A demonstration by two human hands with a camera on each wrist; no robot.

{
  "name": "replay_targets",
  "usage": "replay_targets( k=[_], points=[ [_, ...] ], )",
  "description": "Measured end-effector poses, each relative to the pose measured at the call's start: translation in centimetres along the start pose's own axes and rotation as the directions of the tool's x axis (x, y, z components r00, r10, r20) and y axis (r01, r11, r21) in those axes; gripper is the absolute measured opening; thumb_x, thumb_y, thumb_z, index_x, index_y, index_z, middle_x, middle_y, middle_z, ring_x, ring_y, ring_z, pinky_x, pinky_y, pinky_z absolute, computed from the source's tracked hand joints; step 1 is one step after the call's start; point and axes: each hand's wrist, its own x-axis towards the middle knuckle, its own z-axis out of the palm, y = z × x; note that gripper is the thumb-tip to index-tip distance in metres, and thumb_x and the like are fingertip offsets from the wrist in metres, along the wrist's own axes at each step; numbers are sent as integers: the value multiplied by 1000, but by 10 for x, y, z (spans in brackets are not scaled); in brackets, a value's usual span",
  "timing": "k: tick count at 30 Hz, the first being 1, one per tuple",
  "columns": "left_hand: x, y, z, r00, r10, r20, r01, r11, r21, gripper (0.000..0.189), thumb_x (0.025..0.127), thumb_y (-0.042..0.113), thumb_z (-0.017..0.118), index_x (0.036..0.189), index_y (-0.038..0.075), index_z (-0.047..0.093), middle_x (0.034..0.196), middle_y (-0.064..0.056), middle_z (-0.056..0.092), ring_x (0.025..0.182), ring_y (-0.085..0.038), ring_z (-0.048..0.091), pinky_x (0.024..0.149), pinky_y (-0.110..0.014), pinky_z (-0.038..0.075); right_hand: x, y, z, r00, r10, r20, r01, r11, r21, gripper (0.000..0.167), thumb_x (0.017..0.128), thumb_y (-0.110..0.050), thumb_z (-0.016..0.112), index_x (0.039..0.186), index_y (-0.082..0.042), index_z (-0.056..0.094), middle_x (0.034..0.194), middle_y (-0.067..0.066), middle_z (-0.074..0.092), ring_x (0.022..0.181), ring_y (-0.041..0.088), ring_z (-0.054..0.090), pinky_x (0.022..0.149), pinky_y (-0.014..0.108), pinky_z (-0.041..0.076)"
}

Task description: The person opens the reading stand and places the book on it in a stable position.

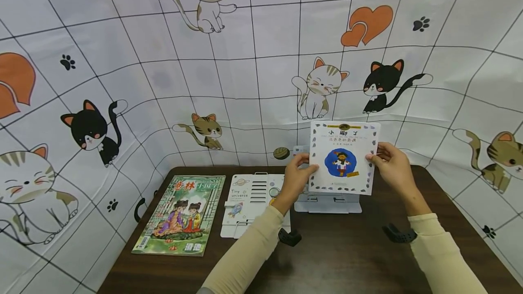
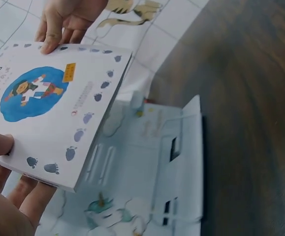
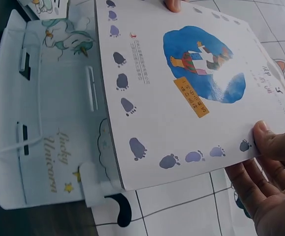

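Two hands [image 1: 295, 177] [image 1: 395, 167] pinching white book [image 1: 342, 160], pale bookstand [image 1: 328, 206] behind, partly covered

Magazine [image 1: 180, 214], green, two figures on cover: lay at lower left of the head view. White "Tiny universe" stand [image 1: 244, 199]: sat lower centre. Dark wooden table [image 1: 327, 253]: spanned the bottom. Grid-lined backdrop [image 1: 269, 76], cat-printed: filled the upper frame.
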Motion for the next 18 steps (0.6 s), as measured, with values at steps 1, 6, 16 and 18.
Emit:
replay_targets(
  k=[1,6,16,18],
  points=[
    [1,1,-2,1000,5,-3,-5,1000,10,28,96,10,77,124,8,72,117,-10,73,84,-9,66,69,-23,57,2,-2,2,1000,2,-4,-2,1000,9,44,106,-14,68,141,10,58,127,35,70,109,28,71,68,4,46],
    [7,7,-13,999,38,-20,-37,997,68,25,97,12,77,122,8,72,117,-10,73,88,-12,72,71,-23,57,11,-7,10,999,-24,-28,26,998,62,42,105,-14,70,138,9,61,126,34,70,93,-15,56,70,4,48],
    [18,7,-22,985,142,-96,-125,978,165,21,94,9,80,114,4,74,108,-11,74,94,-19,75,76,-24,61,22,-10,24,996,-71,-55,76,993,92,30,102,-8,73,126,9,66,118,31,73,87,-20,56,75,3,47],
    [19,6,-24,987,132,-93,-113,975,190,21,94,11,81,114,6,75,110,-10,75,97,-20,75,76,-25,60,23,-9,26,996,-69,-51,72,994,78,28,101,-8,73,124,8,67,117,29,74,88,-16,59,75,4,46]
  ],
)
